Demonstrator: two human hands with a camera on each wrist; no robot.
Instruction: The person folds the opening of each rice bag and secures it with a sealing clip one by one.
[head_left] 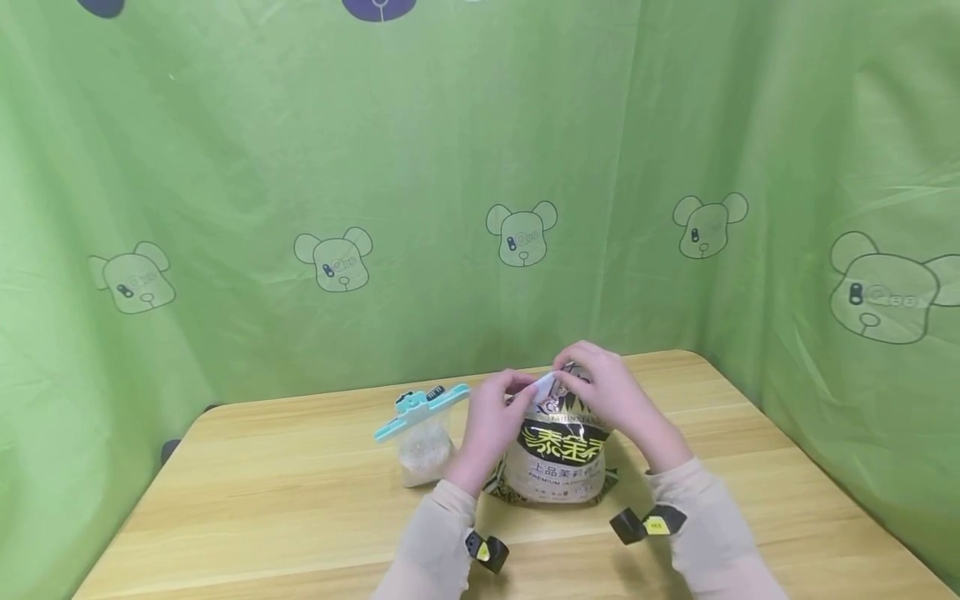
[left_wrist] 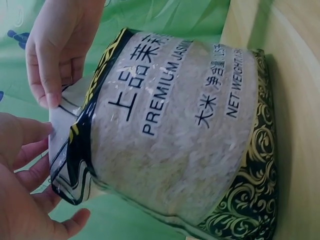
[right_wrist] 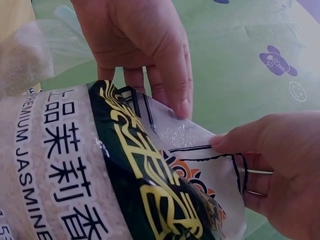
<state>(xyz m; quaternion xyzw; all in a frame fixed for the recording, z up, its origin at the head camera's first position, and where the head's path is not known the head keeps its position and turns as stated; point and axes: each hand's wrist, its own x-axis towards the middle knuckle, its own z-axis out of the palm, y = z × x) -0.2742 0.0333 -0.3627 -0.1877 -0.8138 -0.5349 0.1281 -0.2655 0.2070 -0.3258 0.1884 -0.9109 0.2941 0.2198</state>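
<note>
A rice bag (head_left: 562, 483) with black and gold print stands upright on the table, its rice showing through the clear front. My left hand (head_left: 493, 421) pinches the left part of its top. The right hand (head_left: 611, 392) grips the top on the other side, thumb in front and fingers behind, as the right wrist view shows. Between both hands the bag's upper film (right_wrist: 190, 137) is slanted and folded over, its pale side showing. In the left wrist view the left thumb lies on the pale film (left_wrist: 59, 137), with the fingers behind it.
Left of the rice bag stands a small clear bag (head_left: 424, 450) of pale grains, closed across its top by a long turquoise clip (head_left: 423, 412). Both stand on a wooden table (head_left: 285, 483). A green curtain (head_left: 420, 167) with bear-head prints hangs behind and at the sides.
</note>
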